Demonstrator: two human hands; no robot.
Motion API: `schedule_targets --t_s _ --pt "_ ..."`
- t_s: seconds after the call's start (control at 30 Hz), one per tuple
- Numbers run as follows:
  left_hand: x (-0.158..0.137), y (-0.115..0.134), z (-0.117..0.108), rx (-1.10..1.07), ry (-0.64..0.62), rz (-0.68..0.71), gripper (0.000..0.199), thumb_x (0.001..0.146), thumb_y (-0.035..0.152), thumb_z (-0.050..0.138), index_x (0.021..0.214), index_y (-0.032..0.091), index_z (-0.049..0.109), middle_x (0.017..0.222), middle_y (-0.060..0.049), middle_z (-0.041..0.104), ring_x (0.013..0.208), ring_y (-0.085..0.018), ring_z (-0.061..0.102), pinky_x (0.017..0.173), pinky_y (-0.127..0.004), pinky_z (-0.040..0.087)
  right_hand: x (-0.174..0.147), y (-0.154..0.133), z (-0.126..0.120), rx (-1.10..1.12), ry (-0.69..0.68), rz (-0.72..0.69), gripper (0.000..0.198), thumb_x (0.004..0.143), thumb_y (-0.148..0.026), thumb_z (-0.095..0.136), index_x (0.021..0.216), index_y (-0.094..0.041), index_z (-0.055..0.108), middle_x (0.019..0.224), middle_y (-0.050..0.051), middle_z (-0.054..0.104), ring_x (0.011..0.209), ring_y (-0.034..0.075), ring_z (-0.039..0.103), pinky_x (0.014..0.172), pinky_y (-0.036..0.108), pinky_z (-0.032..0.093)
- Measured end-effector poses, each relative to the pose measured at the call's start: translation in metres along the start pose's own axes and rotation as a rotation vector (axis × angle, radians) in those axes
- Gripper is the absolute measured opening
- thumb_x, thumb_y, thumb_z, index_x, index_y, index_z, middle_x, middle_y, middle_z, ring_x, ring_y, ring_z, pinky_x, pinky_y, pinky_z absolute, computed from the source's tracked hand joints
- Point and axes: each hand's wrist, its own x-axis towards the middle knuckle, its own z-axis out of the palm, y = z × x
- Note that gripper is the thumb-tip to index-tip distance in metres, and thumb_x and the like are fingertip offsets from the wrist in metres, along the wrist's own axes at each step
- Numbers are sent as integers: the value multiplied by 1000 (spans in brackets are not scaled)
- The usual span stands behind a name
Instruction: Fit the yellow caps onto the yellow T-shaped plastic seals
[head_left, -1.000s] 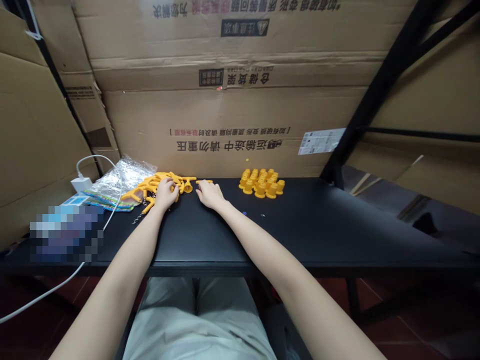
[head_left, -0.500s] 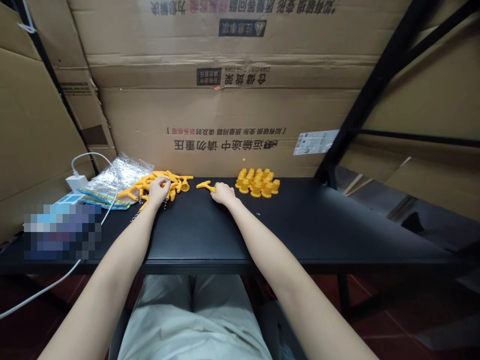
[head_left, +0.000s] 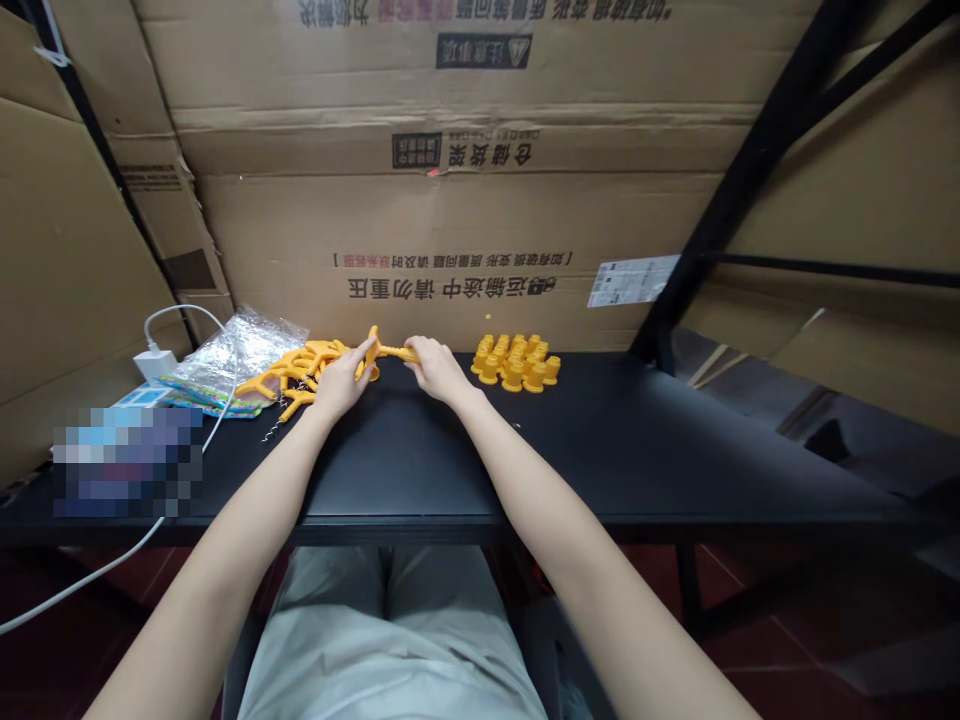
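Note:
Both my hands are on one yellow T-shaped corkscrew [head_left: 390, 351], lifted above the back of the black table. My left hand [head_left: 345, 382] is closed around its crossbar end. At the other end, the fingers of my right hand [head_left: 439, 370] pinch the yellow shaft; its tip is hidden by them. Just left of and behind my left hand lies a pile of yellow T-handled corkscrews [head_left: 289, 370], some with bare metal spirals showing. To the right of my right hand, several small yellow flanged caps [head_left: 514, 362] stand grouped upright.
Clear plastic wrap [head_left: 240, 345], colourful packets [head_left: 214, 392] and a white charger [head_left: 154, 362] with its cable lie at the left. A blurred-out object [head_left: 127, 460] sits near the front left. Cardboard [head_left: 450, 220] walls the back, and a black frame post [head_left: 739, 200] rises at the right.
My left hand has moved right from the pile to grip the T-shaped corkscrew's crossbar. My right hand has shifted slightly left and up, and the corkscrew is raised and turned.

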Motion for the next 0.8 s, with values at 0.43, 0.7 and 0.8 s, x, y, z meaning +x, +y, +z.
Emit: schedule_targets --t_s 0.43,0.7,0.8 --pt "0 0 -1 26 14 -61 35 88 28 52 122 23 58 111 -7 69 90 -20 66 83 -31 49 2 -10 3 135 -66 -61 20 95 -26 48 110 -15 54 109 12 63 98 21 57 84 31 39" --pt "-1 1 0 -5 -82 -22 31 85 27 53 115 22 57 105 -6 69 89 -20 66 78 -29 49 2 -15 -4 14 -207 29 19 96 -26 46 107 -16 58 110 11 65 102 22 55 82 33 35" --pt "0 1 1 -31 -80 -59 31 85 28 53 115 21 56 91 -5 69 81 -21 66 75 -30 48 1 -19 -9 -35 -163 6 17 95 -25 48 107 -16 57 110 11 64 102 24 53 82 34 33"
